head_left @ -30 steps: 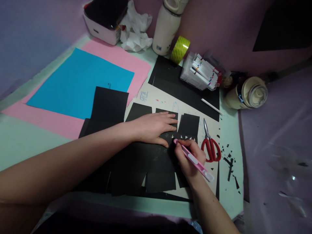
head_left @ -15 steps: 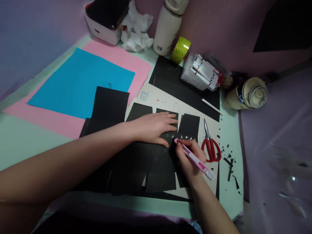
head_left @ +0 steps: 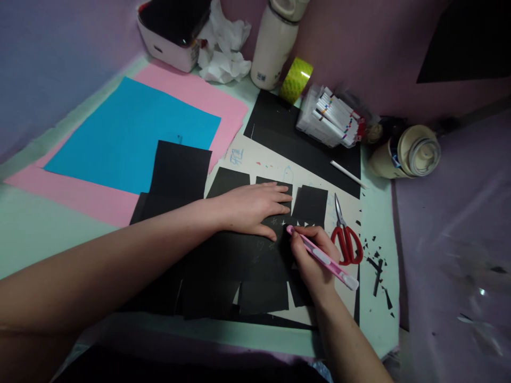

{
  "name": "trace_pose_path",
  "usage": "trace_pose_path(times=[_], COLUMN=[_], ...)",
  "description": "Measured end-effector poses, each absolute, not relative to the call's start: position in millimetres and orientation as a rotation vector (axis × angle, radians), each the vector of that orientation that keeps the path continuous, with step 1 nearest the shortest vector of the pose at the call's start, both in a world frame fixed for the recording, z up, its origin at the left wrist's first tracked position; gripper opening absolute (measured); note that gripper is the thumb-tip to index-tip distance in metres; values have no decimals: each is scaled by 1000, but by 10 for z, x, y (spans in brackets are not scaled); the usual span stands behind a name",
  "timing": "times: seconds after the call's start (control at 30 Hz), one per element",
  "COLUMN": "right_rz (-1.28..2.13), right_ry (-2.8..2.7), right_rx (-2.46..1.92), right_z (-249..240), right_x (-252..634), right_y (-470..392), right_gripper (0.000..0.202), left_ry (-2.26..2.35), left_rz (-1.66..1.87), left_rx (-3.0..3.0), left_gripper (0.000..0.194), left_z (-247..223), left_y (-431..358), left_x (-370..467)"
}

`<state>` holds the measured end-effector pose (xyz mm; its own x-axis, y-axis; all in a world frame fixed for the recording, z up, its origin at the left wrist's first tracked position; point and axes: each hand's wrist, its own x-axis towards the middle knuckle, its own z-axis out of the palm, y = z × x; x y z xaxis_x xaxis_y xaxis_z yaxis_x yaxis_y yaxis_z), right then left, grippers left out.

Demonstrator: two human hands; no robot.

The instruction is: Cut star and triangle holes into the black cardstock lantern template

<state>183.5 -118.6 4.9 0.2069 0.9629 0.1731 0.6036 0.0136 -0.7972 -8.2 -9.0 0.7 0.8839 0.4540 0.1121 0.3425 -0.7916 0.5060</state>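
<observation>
My left hand (head_left: 255,208) lies flat with fingers spread, pressing on a sheet of black paper (head_left: 223,260) that has cut flaps along its edges. Pinched in my right hand (head_left: 317,255) is a pink utility knife (head_left: 319,254). Its front end meets the black paper just right of my left thumb; the blade itself is too small to make out. Small star outlines are drawn on the paper near there, and a row of little triangular cut-outs shows white above my right fingers. Red-handled scissors (head_left: 346,239) lie just right of my right hand.
Black paper scraps (head_left: 377,271) are scattered at the right. Blue paper (head_left: 131,133) over pink paper (head_left: 223,101) lies at the left. Along the back stand a bottle (head_left: 275,48), yellow-green tape (head_left: 296,80), a box of white markers (head_left: 331,117) and a cup (head_left: 411,151).
The back end of the knife and my right hand have shifted slightly to the right. My left hand keeps its place on the black paper.
</observation>
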Motion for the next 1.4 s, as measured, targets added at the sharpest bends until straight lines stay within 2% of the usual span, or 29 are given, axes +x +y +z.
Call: trace_pose_path(times=[0.27, 1.4], right_rz=[663, 595], right_ry=[-1427, -1510], right_rx=[-1717, -1683], right_z=[81, 59], right_x=[1834, 1836], right_y=[-1182, -1198], right_gripper=[8, 7], left_ry=[574, 559], left_rz=[291, 344], left_rx=[2603, 2567], left_gripper=[63, 63], left_z=[-1, 0], left_y=[-86, -87], left_x=[-90, -79])
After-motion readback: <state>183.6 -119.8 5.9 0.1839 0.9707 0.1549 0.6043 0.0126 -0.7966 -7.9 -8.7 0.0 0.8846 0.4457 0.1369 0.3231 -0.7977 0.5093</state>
